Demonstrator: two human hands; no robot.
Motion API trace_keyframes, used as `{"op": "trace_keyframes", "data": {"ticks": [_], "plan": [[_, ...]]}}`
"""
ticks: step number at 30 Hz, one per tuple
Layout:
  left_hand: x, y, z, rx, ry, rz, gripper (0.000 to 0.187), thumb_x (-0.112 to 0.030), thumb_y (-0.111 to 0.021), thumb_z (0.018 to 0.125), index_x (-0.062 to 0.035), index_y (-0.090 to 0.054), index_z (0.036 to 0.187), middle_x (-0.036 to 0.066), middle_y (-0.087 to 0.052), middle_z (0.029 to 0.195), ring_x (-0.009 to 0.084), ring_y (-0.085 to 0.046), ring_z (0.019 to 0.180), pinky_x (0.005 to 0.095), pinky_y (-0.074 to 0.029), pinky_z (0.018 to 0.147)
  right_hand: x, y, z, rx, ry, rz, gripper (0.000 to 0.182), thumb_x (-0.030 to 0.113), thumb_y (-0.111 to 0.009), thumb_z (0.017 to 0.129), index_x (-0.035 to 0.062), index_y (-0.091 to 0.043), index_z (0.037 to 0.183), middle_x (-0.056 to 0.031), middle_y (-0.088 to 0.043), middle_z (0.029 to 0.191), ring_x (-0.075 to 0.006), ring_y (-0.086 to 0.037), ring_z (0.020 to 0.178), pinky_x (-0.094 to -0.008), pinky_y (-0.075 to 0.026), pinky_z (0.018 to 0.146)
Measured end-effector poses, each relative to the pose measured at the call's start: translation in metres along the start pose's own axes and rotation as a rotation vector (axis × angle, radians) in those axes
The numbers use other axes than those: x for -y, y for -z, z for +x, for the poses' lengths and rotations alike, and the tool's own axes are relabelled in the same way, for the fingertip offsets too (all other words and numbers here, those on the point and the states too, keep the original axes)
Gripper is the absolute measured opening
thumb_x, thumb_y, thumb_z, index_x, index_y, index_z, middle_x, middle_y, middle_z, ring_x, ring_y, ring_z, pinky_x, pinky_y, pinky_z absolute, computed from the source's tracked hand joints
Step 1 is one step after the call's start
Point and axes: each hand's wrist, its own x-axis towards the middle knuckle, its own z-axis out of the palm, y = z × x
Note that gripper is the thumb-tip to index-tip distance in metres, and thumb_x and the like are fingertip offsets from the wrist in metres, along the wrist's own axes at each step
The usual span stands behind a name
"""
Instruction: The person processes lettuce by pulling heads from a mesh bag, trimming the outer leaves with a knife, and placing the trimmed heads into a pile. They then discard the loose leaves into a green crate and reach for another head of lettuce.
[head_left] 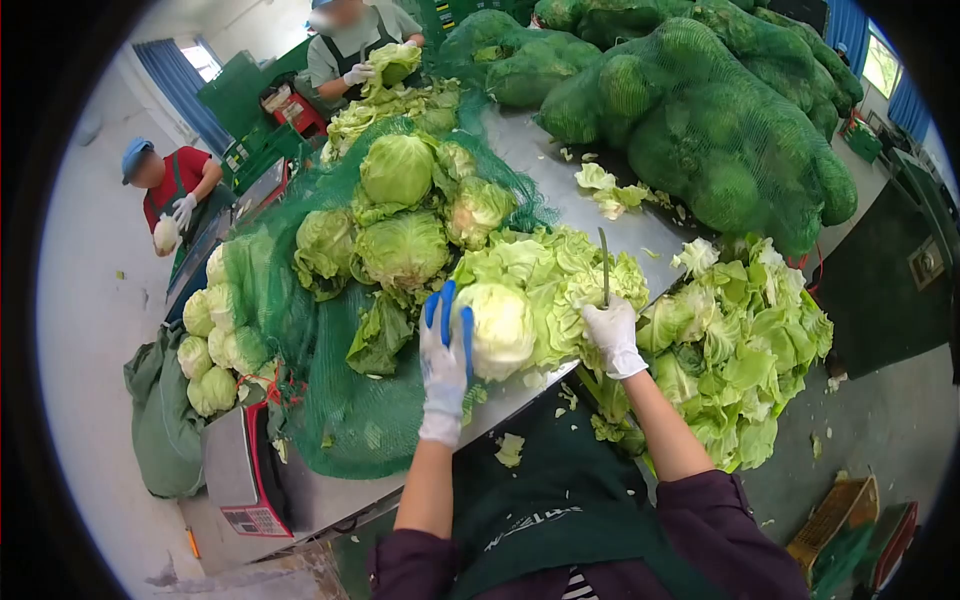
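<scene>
My left hand (445,350), in a white glove with blue fingers, is open at the left side of a pale trimmed cabbage (500,330). Its thumb lies against or right beside the cabbage, and the other fingers point up and away from it. In my right hand (612,335), also gloved in white, is a knife (605,265) with its thin blade upright. Loose green leaves (545,270) lie heaped behind the cabbage and between my hands. Untrimmed cabbages (400,250) are piled on a green mesh sack (350,420) to the left.
Full mesh sacks of cabbages (690,120) fill the far right of the table. A leaf heap (740,350) stands beside my right arm. Left are trimmed cabbages (215,340) and a scale (240,470). Two people work beyond; a crate (835,520) sits low right.
</scene>
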Motion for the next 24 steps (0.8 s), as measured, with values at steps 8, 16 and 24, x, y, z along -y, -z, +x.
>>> {"op": "trace_keyframes", "data": {"ticks": [8,16,24], "plan": [[-0.012,-0.020,-0.034,0.031,-0.250,0.549,0.087,-0.038,-0.080,0.065,-0.0133,-0.043,0.139,0.023,-0.027,0.146,0.0424,-0.029,0.132,0.0504,-0.028,0.107,0.056,-0.052,-0.002,0.170,0.300,-0.503,0.075,0.064,-0.062,0.076,0.0038,-0.056,0.119,-0.0242,-0.066,0.095,-0.0407,-0.063,0.092,-0.0414,-0.050,0.080],[0.016,-0.006,-0.044,-0.043,-0.246,0.184,0.087,-0.029,-0.083,0.061,-0.0114,-0.045,0.137,0.021,-0.033,0.143,0.0396,-0.033,0.130,0.0474,-0.032,0.107,0.027,-0.064,0.037,0.204,0.278,-0.601,0.032,0.034,-0.059,0.083,0.0031,-0.067,0.082,-0.0239,-0.064,0.080,-0.0407,-0.062,0.078,-0.0471,-0.050,0.073],[0.064,0.046,-0.025,-0.107,0.332,-1.262,0.074,-0.039,-0.058,0.088,-0.0181,-0.022,0.149,0.009,-0.027,0.151,0.0313,-0.032,0.136,0.0493,-0.029,0.110,0.026,-0.065,0.036,0.106,0.252,-0.564,0.031,0.035,-0.060,0.082,0.0052,-0.066,0.086,-0.0224,-0.064,0.080,-0.0400,-0.062,0.077,-0.0450,-0.050,0.069]]}}
